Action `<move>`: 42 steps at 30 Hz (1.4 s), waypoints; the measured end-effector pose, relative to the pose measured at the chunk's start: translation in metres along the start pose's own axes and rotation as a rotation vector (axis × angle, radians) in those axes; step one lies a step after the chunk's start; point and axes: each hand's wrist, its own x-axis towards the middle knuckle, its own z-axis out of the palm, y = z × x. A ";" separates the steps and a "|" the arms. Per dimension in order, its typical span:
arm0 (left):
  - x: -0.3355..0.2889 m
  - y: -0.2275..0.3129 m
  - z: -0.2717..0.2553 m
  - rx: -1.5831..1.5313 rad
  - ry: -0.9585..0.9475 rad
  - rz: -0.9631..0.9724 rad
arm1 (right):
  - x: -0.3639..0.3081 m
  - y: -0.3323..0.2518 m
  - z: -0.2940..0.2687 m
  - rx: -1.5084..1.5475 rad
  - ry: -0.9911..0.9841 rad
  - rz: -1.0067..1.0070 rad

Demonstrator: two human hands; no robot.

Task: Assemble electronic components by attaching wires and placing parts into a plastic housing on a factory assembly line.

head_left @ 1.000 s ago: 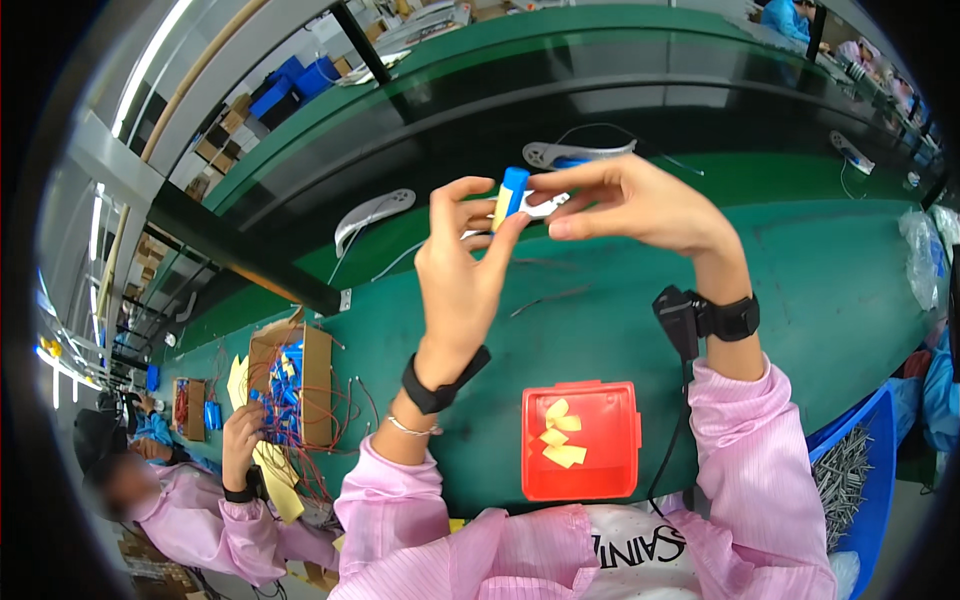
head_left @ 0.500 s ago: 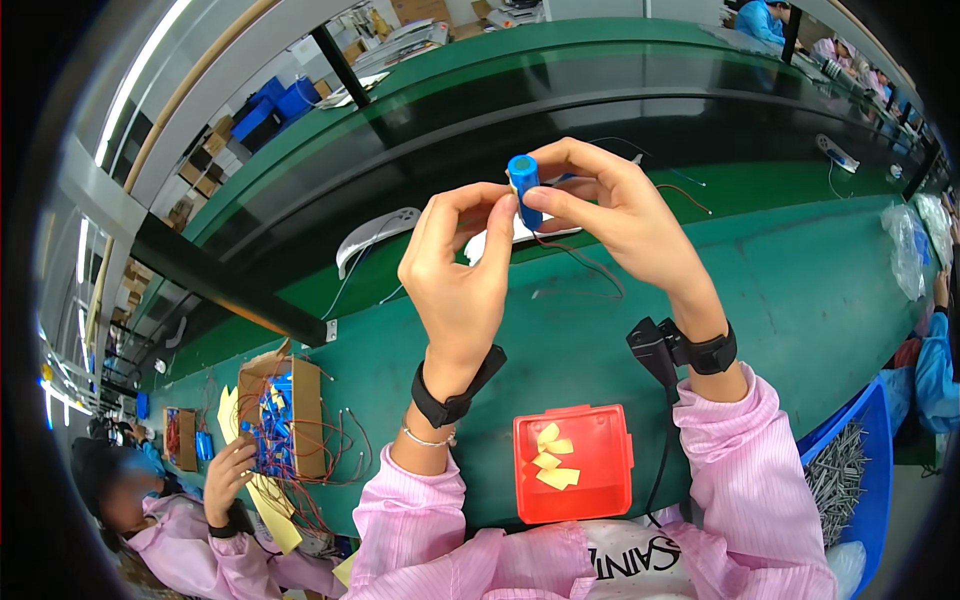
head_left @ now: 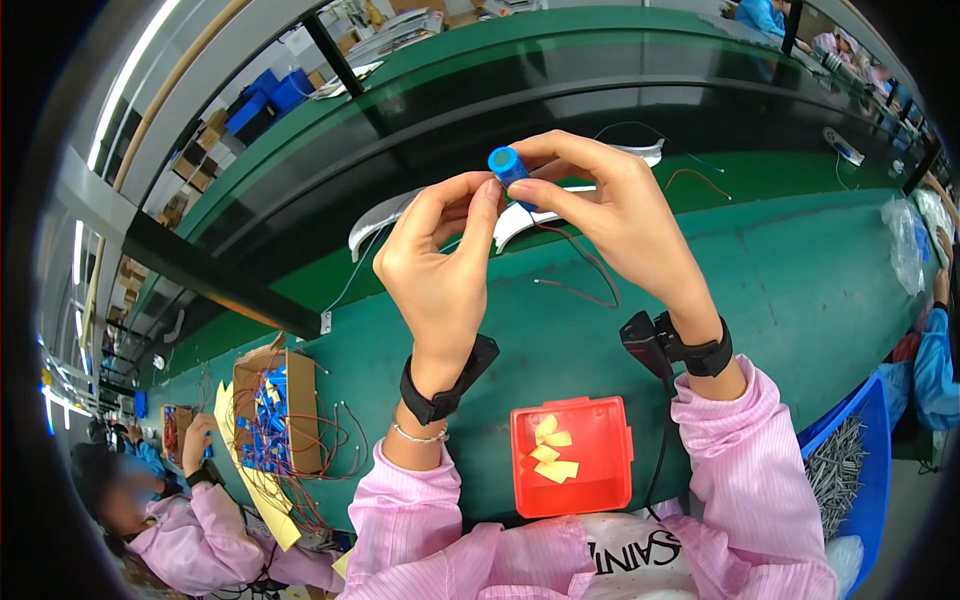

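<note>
Both hands are raised over the bench around a blue cylindrical battery [head_left: 506,165], tilted with its round end up. My right hand [head_left: 625,205] grips it between thumb and fingers. My left hand [head_left: 435,265] is closed in a pinch, thumb and fingertips against the battery's left side; whether a small piece lies under those fingertips is hidden. Thin dark red wires [head_left: 600,262] hang from the battery and curl below the right hand. Nearer me is an open red plastic box [head_left: 590,480] holding several pale yellow pieces [head_left: 555,470].
White curved plastic parts [head_left: 515,228] lie beyond my hands. To the left, a cardboard box [head_left: 305,400] holds blue wired batteries, with a co-worker [head_left: 190,530] beside it. A blue bin [head_left: 880,450] of metal pins stands right. A dark post [head_left: 225,280] slants at left.
The battery has tilted and shifted slightly left, with both hands moving along. Its wires have swung. The co-worker's hand has moved away from the cardboard box.
</note>
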 end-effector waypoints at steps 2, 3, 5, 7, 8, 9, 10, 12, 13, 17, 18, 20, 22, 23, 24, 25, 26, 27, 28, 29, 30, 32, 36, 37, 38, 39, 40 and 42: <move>-0.002 -0.001 0.001 -0.005 0.014 -0.006 | -0.002 0.001 0.004 -0.013 0.014 -0.014; -0.001 0.000 0.002 0.016 0.025 0.010 | -0.002 0.001 0.005 -0.021 0.021 -0.023; 0.000 0.001 0.004 0.060 0.047 0.042 | -0.003 0.000 0.006 -0.024 0.019 -0.014; -0.001 0.001 0.002 0.144 0.024 0.057 | -0.003 0.002 0.010 -0.010 0.011 0.004; -0.002 0.001 0.001 0.185 0.013 0.065 | -0.004 0.004 0.011 0.003 0.009 0.018; -0.001 -0.001 0.000 0.032 -0.018 -0.033 | -0.003 0.007 0.012 0.016 0.007 0.031; 0.000 -0.003 -0.002 -0.123 -0.048 -0.131 | -0.003 0.011 0.012 0.107 -0.006 0.058; 0.001 -0.006 -0.004 -0.352 -0.081 -0.268 | 0.000 0.017 0.010 0.287 -0.031 0.108; 0.001 -0.008 -0.005 -0.426 -0.084 -0.309 | -0.001 0.014 0.012 0.331 -0.012 0.127; 0.003 -0.002 -0.004 -0.565 0.002 -0.250 | 0.005 0.010 0.011 0.606 0.073 0.151; 0.004 0.001 0.000 -0.598 0.038 -0.191 | 0.006 0.013 0.003 0.689 0.115 0.123; 0.003 0.013 -0.016 -0.410 -0.134 -0.072 | 0.011 0.013 -0.021 0.738 0.247 0.088; -0.017 0.041 -0.039 -0.097 -0.530 -0.378 | 0.013 0.011 -0.059 0.645 0.293 0.102; -0.026 0.054 -0.037 0.070 -0.750 -0.327 | 0.009 0.015 -0.090 0.611 0.312 0.104; -0.037 0.063 -0.037 0.256 -0.959 -0.270 | 0.006 0.021 -0.114 0.593 0.324 0.110; -0.054 0.067 -0.039 0.306 -1.086 -0.360 | 0.005 0.018 -0.124 0.553 0.376 0.098; -0.067 0.066 -0.040 0.356 -1.213 -0.450 | 0.003 0.013 -0.134 0.512 0.428 0.087; -0.074 0.059 -0.039 0.382 -1.292 -0.373 | -0.001 0.008 -0.142 0.458 0.467 0.052; -0.079 0.050 -0.038 0.409 -1.368 -0.294 | -0.006 0.003 -0.149 0.428 0.489 0.036; -0.081 0.045 -0.036 0.434 -1.442 -0.211 | -0.010 0.001 -0.156 0.412 0.496 0.010; -0.071 0.041 -0.031 0.426 -1.491 -0.212 | -0.014 -0.001 -0.163 0.392 0.505 -0.016; -0.033 0.030 -0.004 0.407 -1.588 -0.202 | -0.024 -0.011 -0.177 0.324 0.550 -0.008; 0.033 -0.037 0.089 0.455 -1.128 -0.352 | -0.033 -0.015 -0.192 0.333 0.564 -0.056; 0.039 -0.077 0.114 0.531 -0.974 -0.124 | -0.031 -0.016 -0.191 0.359 0.555 -0.064; 0.040 -0.101 0.148 0.576 -0.915 -0.050 | -0.032 -0.014 -0.196 0.363 0.560 -0.071; 0.039 -0.148 0.169 0.517 -0.871 -0.007 | -0.028 -0.011 -0.191 0.394 0.542 -0.077; 0.038 -0.172 0.195 0.586 -0.881 -0.035 | -0.028 -0.012 -0.187 0.384 0.548 -0.065; 0.031 -0.168 0.233 0.670 -0.963 -0.098 | -0.031 -0.011 -0.192 0.388 0.528 -0.032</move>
